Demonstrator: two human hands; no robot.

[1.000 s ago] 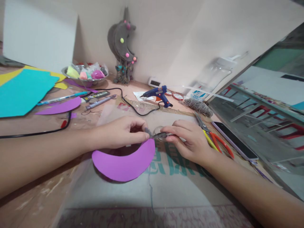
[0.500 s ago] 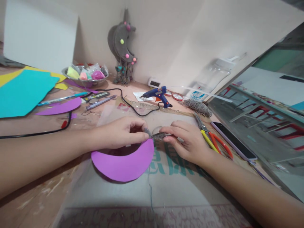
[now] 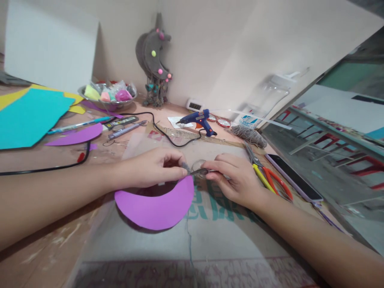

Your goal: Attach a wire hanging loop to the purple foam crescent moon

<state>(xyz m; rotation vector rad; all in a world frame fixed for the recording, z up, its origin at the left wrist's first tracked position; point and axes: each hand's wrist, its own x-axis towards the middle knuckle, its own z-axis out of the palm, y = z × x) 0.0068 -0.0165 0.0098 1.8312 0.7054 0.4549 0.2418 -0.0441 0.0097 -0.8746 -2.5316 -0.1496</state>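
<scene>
A purple foam crescent (image 3: 156,206) lies flat on a cardboard sheet (image 3: 216,236) in front of me. My left hand (image 3: 150,168) rests on the crescent's upper edge, its fingers pinched at the right tip around something small and grey. My right hand (image 3: 237,178) is closed on a thin metal tool (image 3: 201,171) whose point meets the left fingertips at that tip. What the left fingers pinch is too small to name.
A blue glue gun (image 3: 199,119) with a black cord stands behind. Scissors with red and yellow handles (image 3: 267,176) and a phone (image 3: 292,176) lie to the right. Teal foam sheets (image 3: 27,114), another purple crescent (image 3: 76,136), pens and a metal bowl of pompoms (image 3: 108,96) sit at left.
Both hands stay at the crescent's right tip; the view has drifted only slightly, and the tool and fingers have barely shifted.
</scene>
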